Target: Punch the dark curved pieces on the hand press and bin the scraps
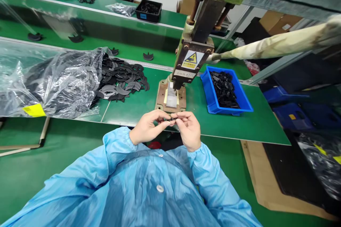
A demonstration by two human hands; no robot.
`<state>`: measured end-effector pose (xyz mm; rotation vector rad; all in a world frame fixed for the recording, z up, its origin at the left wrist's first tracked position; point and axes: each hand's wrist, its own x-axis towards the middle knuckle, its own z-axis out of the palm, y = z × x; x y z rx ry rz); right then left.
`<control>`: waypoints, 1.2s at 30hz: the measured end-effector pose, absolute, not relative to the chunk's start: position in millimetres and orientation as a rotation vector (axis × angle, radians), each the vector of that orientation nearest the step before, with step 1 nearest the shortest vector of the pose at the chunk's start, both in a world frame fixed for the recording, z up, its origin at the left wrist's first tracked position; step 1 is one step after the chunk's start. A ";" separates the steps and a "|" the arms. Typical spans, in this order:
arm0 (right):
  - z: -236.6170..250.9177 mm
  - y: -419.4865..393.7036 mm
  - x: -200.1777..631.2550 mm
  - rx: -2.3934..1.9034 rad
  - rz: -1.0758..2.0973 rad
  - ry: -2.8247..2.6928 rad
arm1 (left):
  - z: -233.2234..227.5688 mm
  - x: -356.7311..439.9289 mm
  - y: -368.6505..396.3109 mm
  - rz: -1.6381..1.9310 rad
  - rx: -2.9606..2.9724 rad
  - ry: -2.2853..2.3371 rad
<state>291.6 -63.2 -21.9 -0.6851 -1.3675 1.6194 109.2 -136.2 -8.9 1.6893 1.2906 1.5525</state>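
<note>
Meeting above the near edge of the green bench (pixel 239 127), the left hand (pixel 148 127) and the right hand (pixel 189 129) share one small black part (pixel 170 118) between them. The fingers of both hands are drawn together and pinched on that part, left fingertips on its left end, right fingertips on its right end; the part is too small and too hidden to tell its shape. Both wrists come out of light blue coat sleeves (pixel 117 142).

Just beyond the hands stands a hand press (pixel 192 60) with a yellow warning label, its brown base plate (pixel 170 97) resting on the bench and a pale block sitting under the ram. A long padded lever (pixel 277 44) runs from the press off to the right.

Right of the press, near it, a blue bin (pixel 213 95) holds a heap of slim black pieces. Left of the press, a loose pile of flat black crescent parts (pixel 121 79) spills from the mouth of a clear plastic bag (pixel 50 81) bearing a yellow tag.

Farther back, on the upper shelf, a black tray (pixel 148 10) holds more dark parts, well apart from the hands.
</note>
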 end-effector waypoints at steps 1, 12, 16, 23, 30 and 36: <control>-21.2 -63.2 290.8 -0.686 1.620 -1.370 | -8.6 109.4 -136.7 1.539 1.676 1.295; -21.0 -67.6 289.3 -0.741 1.562 -1.458 | -15.0 103.3 -137.1 1.471 1.692 1.332; -9.3 -50.8 297.5 -0.762 1.488 -1.535 | -21.6 78.4 -115.4 1.437 1.851 1.461; 130.3 32.7 323.6 -0.375 0.692 -1.506 | -34.4 36.3 -35.9 1.254 2.016 1.777; 225.8 27.1 300.6 -0.146 0.581 -1.682 | -29.5 43.3 -4.9 0.856 2.388 1.812; 200.9 25.0 306.9 -0.148 0.576 -1.669 | -17.1 48.0 -3.7 0.716 2.458 1.754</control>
